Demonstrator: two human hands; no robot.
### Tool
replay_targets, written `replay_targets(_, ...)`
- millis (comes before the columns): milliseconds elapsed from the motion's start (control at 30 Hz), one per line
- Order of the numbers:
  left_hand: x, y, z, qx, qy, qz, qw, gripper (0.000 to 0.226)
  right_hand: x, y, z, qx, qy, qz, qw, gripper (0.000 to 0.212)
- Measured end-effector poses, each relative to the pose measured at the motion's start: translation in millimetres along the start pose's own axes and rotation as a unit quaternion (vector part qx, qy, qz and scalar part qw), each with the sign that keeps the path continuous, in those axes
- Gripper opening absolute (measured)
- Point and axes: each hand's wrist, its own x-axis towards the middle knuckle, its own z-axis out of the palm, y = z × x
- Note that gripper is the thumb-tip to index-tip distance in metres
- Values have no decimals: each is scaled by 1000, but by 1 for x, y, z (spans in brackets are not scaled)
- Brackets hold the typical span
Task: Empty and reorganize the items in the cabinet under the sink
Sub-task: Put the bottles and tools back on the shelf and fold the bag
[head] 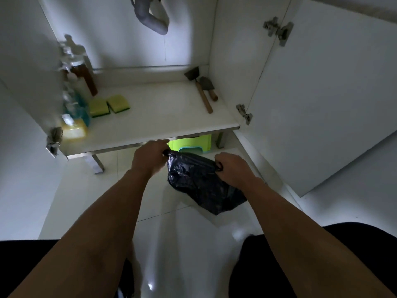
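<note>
A black plastic bag [199,181] hangs between my two hands just in front of the open cabinet, below its floor edge. My left hand [148,155] grips the bag's left top corner. My right hand [231,166] grips its right top corner. On the white cabinet floor [163,108] lie two yellow-green sponges [108,105] at the left. Along the left wall stand several bottles, among them a brown one [86,78] and a blue one [77,108], and a yellow box [74,130]. Two small wooden-handled tools [203,89] lie at the back right.
A grey drain pipe [150,16] hangs at the top of the cabinet. The right door [318,93] stands open, with hinges on its edge. A green plastic stool [191,144] sits under the cabinet floor behind the bag. White tiled floor lies below, my dark-clothed knees at the bottom.
</note>
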Motion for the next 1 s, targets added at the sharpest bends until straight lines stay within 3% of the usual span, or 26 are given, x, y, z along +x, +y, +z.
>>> replay_targets(133,6,-5,21,-48,89,-25,995,10,7,3,13,-29,139,-43,989,9)
replay_targets(267,-13,-16,69,-146,134,-143,970,14,-4,-2,59,-88,125,-36,988,24)
replay_targets(333,-32,-22,100,-256,116,-254,925,27,-20,-6,94,-80,93,-8,992,29)
replay_targets(367,-44,-24,115,-360,90,-345,862,39,-29,-8,115,-66,66,6,996,29)
replay_targets(433,-70,-22,142,-564,2,-512,647,63,-49,-18,159,-19,-4,22,1000,28)
replay_targets(467,-82,-21,154,-610,-44,-550,568,67,-59,-23,178,9,-42,25,999,27)
replay_targets(500,-93,-20,166,-623,-89,-559,540,69,-67,-29,194,39,-79,29,996,27)
replay_targets(567,-108,-14,187,-614,-135,-553,546,66,-76,-39,214,112,-144,45,982,31)
replay_targets(667,-115,-15,218,-552,-119,-568,599,47,-71,-43,222,155,-193,61,967,38)
replay_targets(733,-111,-21,233,-521,-108,-582,615,36,-60,-38,225,141,-159,69,975,37)
replay_targets(833,-105,-27,241,-497,-117,-585,631,34,-39,-28,227,125,-40,113,985,23)
replay_targets(900,-101,-27,240,-510,-125,-579,623,34,-25,-22,230,106,2,198,974,30)
replay_targets(1000,-98,-24,231,-569,-127,-588,561,37,-10,-14,229,144,-44,379,913,76)
